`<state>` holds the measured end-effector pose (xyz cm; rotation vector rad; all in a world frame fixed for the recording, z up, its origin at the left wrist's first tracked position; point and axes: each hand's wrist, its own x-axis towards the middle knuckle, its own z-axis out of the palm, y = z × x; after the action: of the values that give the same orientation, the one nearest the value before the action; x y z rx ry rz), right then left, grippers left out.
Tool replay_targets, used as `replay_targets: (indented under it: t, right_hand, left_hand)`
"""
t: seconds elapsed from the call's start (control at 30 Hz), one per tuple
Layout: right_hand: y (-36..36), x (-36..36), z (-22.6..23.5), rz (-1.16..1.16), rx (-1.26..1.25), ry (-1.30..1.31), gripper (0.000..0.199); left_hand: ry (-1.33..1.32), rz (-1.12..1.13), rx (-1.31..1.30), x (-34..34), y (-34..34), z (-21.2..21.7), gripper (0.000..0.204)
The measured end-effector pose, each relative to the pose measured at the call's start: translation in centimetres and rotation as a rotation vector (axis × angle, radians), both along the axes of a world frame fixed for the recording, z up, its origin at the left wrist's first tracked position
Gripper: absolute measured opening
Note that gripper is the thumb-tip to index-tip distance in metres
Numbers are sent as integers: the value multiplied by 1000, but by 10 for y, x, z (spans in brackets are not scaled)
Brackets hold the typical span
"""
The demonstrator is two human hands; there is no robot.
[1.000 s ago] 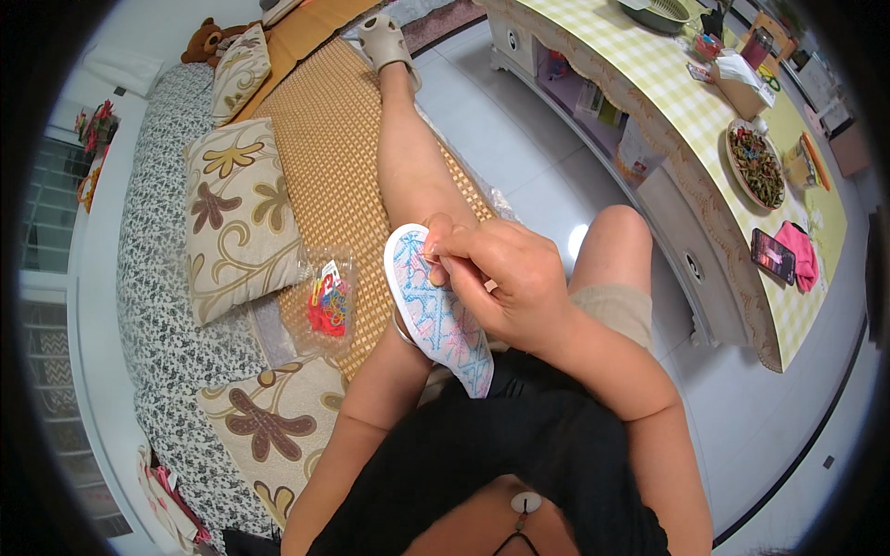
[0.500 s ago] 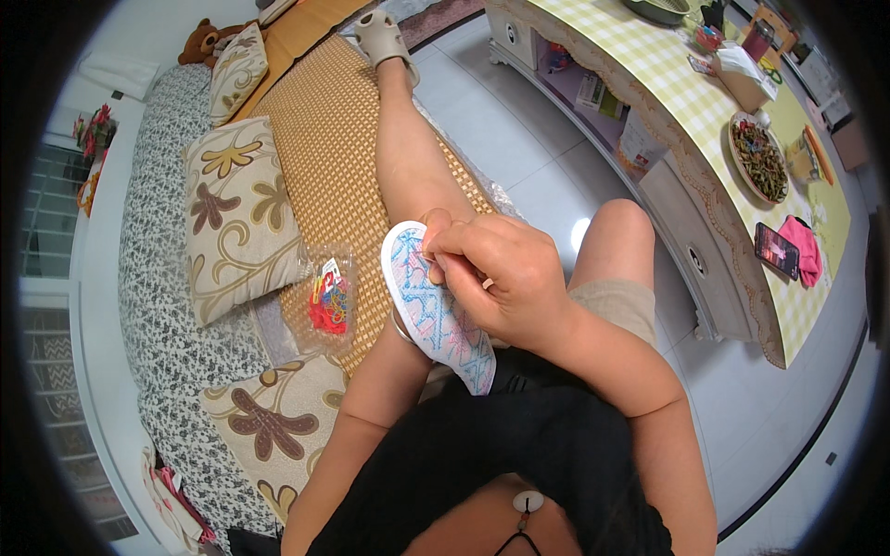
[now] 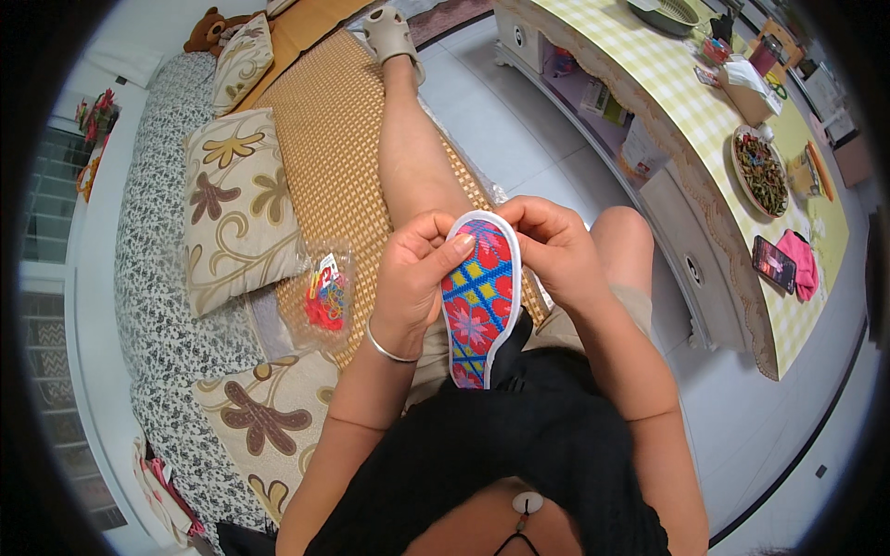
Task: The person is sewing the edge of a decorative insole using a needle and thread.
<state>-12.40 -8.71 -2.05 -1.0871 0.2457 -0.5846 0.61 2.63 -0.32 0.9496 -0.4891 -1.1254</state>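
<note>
An embroidered shoe insole (image 3: pixel 475 301) with a white border is held up over my lap, its patterned face of red flowers, blue lattice and yellow squares turned toward me. My left hand (image 3: pixel 414 269) grips its left edge, thumb pressed on the stitched face near the top and fingers behind. At the upper right rim, my right hand (image 3: pixel 556 248) pinches the border between thumb and fingers. Whether a needle or thread is between those fingers is too small to tell. A silver bangle (image 3: pixel 387 348) circles my left wrist.
A clear plastic bag (image 3: pixel 320 301) of coloured thread lies on the woven mat (image 3: pixel 320 153) to my left, beside flowered cushions (image 3: pixel 236 208). At right, a checked-cloth table (image 3: pixel 640 60) bears a plate of food (image 3: pixel 760 171), a phone (image 3: pixel 774 263) and a pink cloth (image 3: pixel 803 264).
The insole has turned over, from its pale blue-and-pink stitched back to its bright face. My left hand has come out from behind it, and my right hand has shifted to its right rim.
</note>
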Motion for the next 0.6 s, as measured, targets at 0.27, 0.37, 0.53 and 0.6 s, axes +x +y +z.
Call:
replay_targets:
  t: [0.27,0.37,0.53,0.6]
  right_hand:
    - [-2,1,-20,64,103,14,13]
    - [1,5,-20,-208,-91,31,14]
    - [0,-2,2,-673,-1107,76,22]
    - [4,3,3,-681,-1276,20,23]
  left_hand:
    - [-136,52,144,-7,4,9,8]
    - [-196,66,158,-6,5,11,8]
    - [-331,111,190,-7,8,13,6]
    - [-371,109,161,-8,7,11,6]
